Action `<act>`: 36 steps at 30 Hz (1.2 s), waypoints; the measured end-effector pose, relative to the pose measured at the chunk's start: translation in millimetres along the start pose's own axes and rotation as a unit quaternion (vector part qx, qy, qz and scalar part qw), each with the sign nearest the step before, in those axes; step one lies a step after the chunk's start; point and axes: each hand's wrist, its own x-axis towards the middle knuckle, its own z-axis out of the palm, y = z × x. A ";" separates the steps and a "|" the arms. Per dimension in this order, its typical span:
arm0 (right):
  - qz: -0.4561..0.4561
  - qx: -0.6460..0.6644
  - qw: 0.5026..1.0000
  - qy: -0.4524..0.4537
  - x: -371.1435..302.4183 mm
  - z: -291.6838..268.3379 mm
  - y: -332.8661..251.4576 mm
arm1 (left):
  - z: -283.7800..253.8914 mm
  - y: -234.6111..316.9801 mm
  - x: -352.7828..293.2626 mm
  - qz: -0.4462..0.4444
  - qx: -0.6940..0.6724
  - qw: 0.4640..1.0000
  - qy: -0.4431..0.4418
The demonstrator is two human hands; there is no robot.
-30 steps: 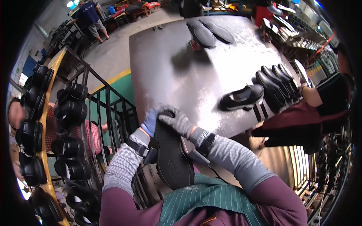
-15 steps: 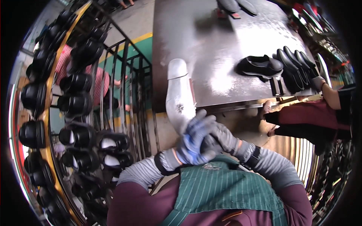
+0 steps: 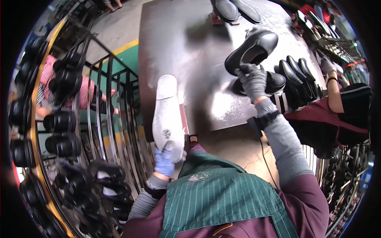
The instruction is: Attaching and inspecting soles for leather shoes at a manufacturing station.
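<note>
At the table's near left edge stands a white sole-shaped form (image 3: 166, 109), worn and scuffed near its toe end. My left hand (image 3: 164, 159), in a blue glove, is closed on the near end of this form, the thumb on top. Over the table, my right hand (image 3: 253, 81), in a grey glove, grips a black shoe (image 3: 260, 44) by its near end. That shoe is tilted, its opening partly in view. Beneath my right hand lies another black shoe (image 3: 274, 83), partly covered by the hand.
Several black shoes (image 3: 295, 77) lean in a row on the metal table (image 3: 170, 47). Two shoes (image 3: 234, 10) sit soles-up on a stand at the far edge. Loaded shoe racks (image 3: 37, 150) line my left. A co-worker's arm (image 3: 334, 93) is at right.
My hands have parted. The right one has moved right and forward over the table and now holds a black shoe. The left one stays at the form's near end. The view has shifted.
</note>
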 end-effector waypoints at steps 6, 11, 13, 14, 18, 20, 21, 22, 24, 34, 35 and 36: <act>0.149 0.070 0.980 -0.113 -30.8 69.6 37.9 | -33.7 89.5 104.9 -0.081 0.119 0.983 -0.117; 0.117 0.029 0.978 -0.168 -92.9 24.1 19.0 | -3.9 154.1 222.6 -0.159 0.257 0.909 -0.289; 0.128 0.034 0.967 -0.218 -106.5 9.8 6.5 | 40.2 167.6 256.7 -0.163 0.308 0.873 -0.342; 0.121 0.036 0.967 -0.222 -110.7 5.9 4.6 | 69.8 163.4 271.9 -0.132 0.305 0.871 -0.362; 0.161 0.061 0.967 -0.186 -111.7 1.1 4.6 | 213.0 128.4 337.8 -0.123 0.274 0.825 -0.478; 0.158 0.074 0.968 -0.180 -108.0 7.2 7.4 | 271.6 85.1 382.1 -0.122 0.194 0.865 -0.447; 0.157 0.079 0.969 -0.176 -110.0 7.2 11.1 | 302.0 68.3 383.1 -0.188 0.101 0.902 -0.375; 0.165 0.119 0.966 -0.158 -105.7 2.8 10.1 | 323.0 59.4 371.1 -0.184 -0.029 0.930 -0.318; 0.228 0.153 0.961 0.026 -107.8 2.3 12.3 | 306.8 25.7 381.1 0.302 0.462 0.674 -0.492; 0.384 0.118 0.829 -0.389 -124.3 -1.3 17.8 | 216.1 -107.1 224.1 0.134 0.723 0.635 -0.237; 0.102 0.008 0.923 -0.371 -143.5 -1.2 57.6 | 211.5 -86.7 222.4 0.166 0.717 0.640 -0.219; -0.191 -0.090 0.928 -0.306 -157.7 0.7 94.9 | 200.2 -63.2 220.3 0.196 0.713 0.643 -0.201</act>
